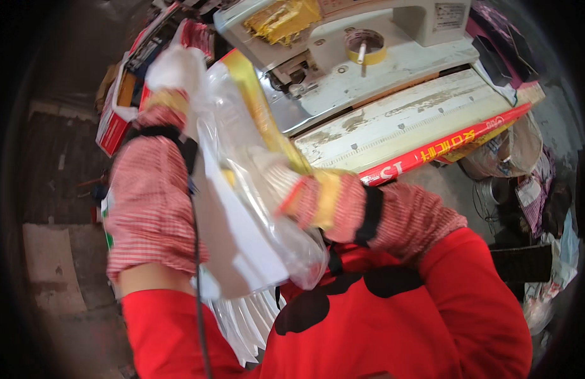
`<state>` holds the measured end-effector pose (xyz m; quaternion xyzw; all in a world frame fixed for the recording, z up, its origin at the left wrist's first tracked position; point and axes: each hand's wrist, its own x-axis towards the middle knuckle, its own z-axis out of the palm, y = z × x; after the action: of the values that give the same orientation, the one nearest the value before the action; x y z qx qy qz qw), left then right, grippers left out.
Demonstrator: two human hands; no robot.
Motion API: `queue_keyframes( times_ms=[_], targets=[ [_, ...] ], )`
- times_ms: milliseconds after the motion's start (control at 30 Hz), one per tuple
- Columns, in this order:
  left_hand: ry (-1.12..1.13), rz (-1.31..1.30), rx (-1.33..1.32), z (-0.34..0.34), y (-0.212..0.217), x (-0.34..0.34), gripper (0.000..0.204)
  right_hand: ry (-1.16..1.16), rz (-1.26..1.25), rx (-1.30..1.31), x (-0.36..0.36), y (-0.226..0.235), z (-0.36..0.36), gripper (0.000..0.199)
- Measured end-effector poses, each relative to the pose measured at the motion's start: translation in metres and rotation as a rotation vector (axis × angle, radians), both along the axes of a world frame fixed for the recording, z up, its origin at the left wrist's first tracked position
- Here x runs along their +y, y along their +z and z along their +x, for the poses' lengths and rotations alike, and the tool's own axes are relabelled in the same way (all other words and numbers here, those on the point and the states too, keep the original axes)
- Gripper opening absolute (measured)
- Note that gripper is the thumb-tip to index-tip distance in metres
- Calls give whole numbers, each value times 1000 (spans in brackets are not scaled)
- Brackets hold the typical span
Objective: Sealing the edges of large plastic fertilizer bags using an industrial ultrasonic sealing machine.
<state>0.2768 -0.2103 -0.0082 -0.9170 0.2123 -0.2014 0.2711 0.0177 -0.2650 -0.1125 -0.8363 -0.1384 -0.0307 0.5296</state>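
Both gloved hands' fingers (276, 180) pinch the clear plastic bag (242, 189) between them.

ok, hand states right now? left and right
Left hand: closed on the top of the clear plastic bag.
Right hand: closed on the same bag's side, at its yellow strip.

A roll of yellow tape (364, 45) is seen on a grey machine (393, 63); a red box (444, 146) is laid along the surface's near edge.
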Motion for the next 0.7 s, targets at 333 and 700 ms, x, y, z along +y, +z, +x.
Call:
queue_keyframes(
  times_ms=[333, 700],
  targets=[
    [-821, -291, 99, -16, -148, 6, 12, -325, -146, 386, -103, -54, -128, 43],
    [-659, -353, 444, -31, -121, -23, 16, -466, 16, 124, -98, -28, -137, 32]
  ],
)
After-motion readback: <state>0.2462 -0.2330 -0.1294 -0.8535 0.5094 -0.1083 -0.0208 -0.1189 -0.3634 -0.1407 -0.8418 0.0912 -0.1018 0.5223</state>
